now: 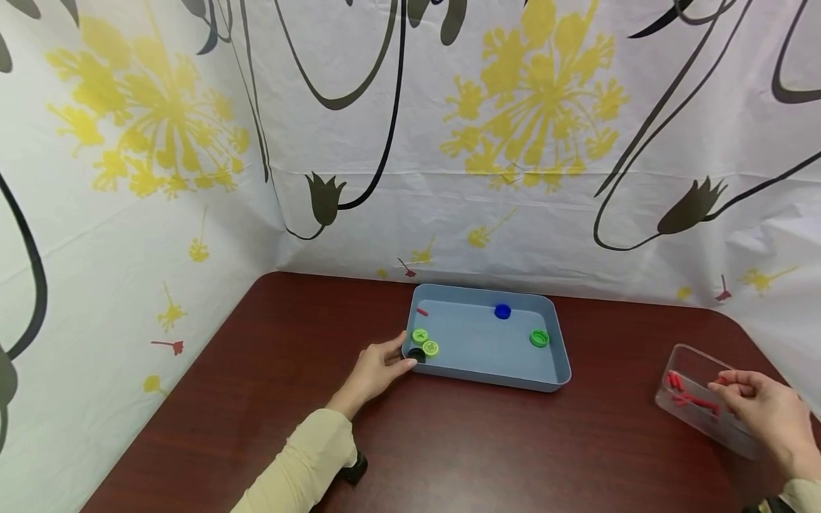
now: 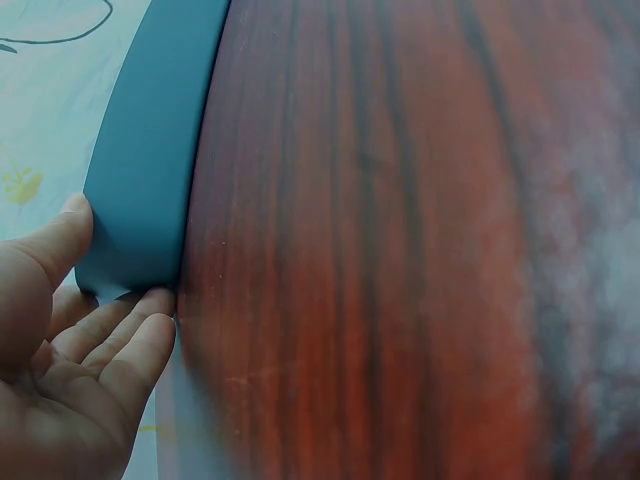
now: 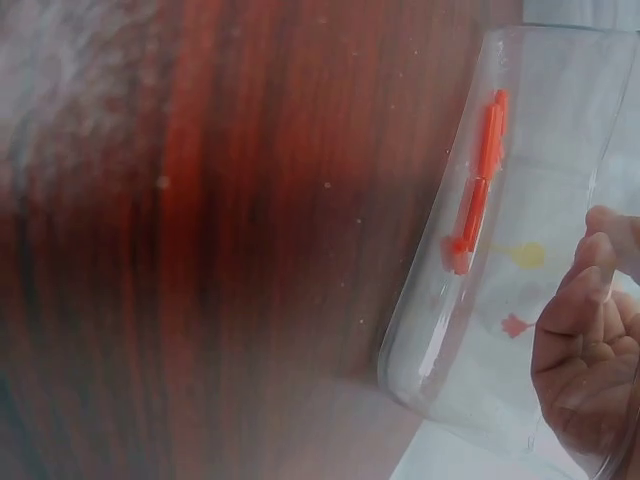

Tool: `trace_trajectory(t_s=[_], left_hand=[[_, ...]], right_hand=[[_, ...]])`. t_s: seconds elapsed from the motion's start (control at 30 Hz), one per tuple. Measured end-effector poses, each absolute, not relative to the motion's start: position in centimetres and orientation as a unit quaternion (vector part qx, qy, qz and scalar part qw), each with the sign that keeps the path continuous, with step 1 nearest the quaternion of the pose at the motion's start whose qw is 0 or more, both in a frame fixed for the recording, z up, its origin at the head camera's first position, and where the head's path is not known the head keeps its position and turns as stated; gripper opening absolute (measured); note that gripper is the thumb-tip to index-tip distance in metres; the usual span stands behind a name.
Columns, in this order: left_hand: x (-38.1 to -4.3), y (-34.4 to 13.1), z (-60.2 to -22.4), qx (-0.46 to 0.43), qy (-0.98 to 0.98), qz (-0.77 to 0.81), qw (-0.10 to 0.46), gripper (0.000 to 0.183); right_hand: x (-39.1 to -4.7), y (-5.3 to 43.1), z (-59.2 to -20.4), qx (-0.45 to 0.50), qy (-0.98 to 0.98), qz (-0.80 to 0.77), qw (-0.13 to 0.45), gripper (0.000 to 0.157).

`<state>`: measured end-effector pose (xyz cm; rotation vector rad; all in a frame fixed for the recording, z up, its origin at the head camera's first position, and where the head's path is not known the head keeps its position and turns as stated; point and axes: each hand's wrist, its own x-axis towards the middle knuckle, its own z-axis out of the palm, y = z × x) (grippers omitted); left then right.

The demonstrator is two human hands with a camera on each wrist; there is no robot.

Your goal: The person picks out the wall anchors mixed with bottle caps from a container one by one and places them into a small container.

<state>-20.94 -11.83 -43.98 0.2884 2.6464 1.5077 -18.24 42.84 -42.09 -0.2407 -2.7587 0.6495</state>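
Note:
My left hand holds the front left corner of a grey-blue tray, thumb on one side of the corner and fingers on the other. Inside the tray near that hand lie two lime-green discs, a black round piece and a short red stick. Over a clear plastic box at the right, my right hand pinches a small red piece between thumb and fingertip; its shape is mostly hidden. Several red plastic pieces lie in the box.
Farther right in the tray sit a blue cap and a green cap. The dark wooden table runs back to a patterned white sheet, which also hangs along the left side.

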Motion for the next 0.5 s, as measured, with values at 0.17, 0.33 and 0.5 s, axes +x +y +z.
trace_trajectory(t_s=[0.17,0.33,0.5], left_hand=[[-20.9,-11.9,-44.0,0.095,0.863,0.494,0.041,0.062],[-20.9,-11.9,-44.0,0.099,0.866,0.489,0.038,0.062],[-20.9,-11.9,-44.0,0.097,0.863,0.493,0.042,0.062]], right_hand=[[-18.4,42.7,-42.0,-0.098,-0.959,0.224,0.144,0.033],[-18.4,42.5,-41.8,-0.097,-0.954,0.248,0.138,0.038],[-19.2,40.6,-40.3,-0.08,-0.94,0.293,0.155,0.038]])
